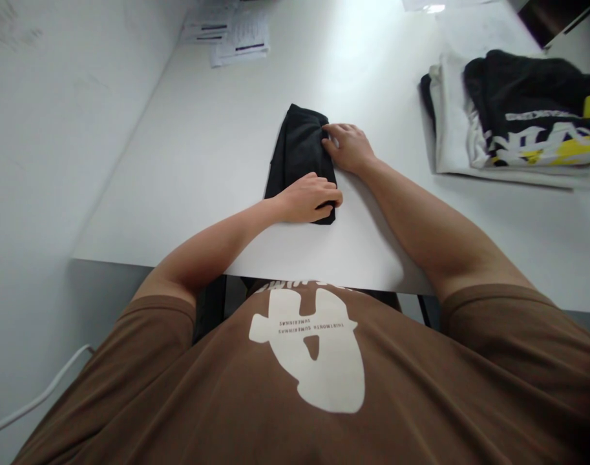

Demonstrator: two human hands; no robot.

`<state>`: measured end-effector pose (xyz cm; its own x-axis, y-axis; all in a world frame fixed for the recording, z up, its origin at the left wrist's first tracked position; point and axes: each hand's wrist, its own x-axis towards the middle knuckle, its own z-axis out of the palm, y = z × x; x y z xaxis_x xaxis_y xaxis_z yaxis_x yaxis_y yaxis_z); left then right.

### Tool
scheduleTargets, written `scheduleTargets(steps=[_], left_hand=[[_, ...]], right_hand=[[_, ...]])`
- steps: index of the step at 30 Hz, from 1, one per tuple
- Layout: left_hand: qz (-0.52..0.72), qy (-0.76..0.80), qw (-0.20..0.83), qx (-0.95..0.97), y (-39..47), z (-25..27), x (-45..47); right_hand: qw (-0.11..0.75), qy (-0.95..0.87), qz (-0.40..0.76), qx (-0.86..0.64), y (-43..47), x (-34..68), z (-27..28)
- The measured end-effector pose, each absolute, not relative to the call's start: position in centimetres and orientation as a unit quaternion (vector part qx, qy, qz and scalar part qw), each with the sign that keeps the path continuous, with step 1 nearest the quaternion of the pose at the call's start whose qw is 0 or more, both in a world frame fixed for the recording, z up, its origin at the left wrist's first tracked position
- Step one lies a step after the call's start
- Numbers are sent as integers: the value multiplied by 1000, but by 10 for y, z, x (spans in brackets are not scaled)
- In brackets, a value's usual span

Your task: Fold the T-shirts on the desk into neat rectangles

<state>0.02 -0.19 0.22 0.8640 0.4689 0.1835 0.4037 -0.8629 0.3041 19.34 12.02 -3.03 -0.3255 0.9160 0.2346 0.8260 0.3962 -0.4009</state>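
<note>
A black garment (pixel 302 145), folded into a narrow strip, lies on the white table in front of me. Its exact kind does not show. My left hand (pixel 308 197) reaches across the near end, its fingers curled over the right-hand edge of the cloth. Farther up the same edge, my right hand (pixel 347 146) has its thumb and fingertips closed on the fabric, with the palm resting beside it on the table.
Folded clothes (pixel 517 116), black on top of white, are stacked at the right. Printed papers (pixel 239 39) lie at the far left of the white table (pixel 178 174). A wall (pixel 57 129) borders the left side, and a white cable (pixel 42 394) hangs below.
</note>
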Motion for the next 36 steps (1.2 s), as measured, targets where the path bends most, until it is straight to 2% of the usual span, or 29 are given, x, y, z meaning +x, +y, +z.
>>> scheduleTargets(steps=[7,24,36], left_hand=[[130,228,130,956,-2,2,1],[140,228,136,954,2,-5,1],[145,223,126,956,2,-5,1]], right_hand=[[207,-798,155,-544,110,191,-19],[210,-792,182,-543,108,190,-16],[244,-789,195,-529,109,193,-18]])
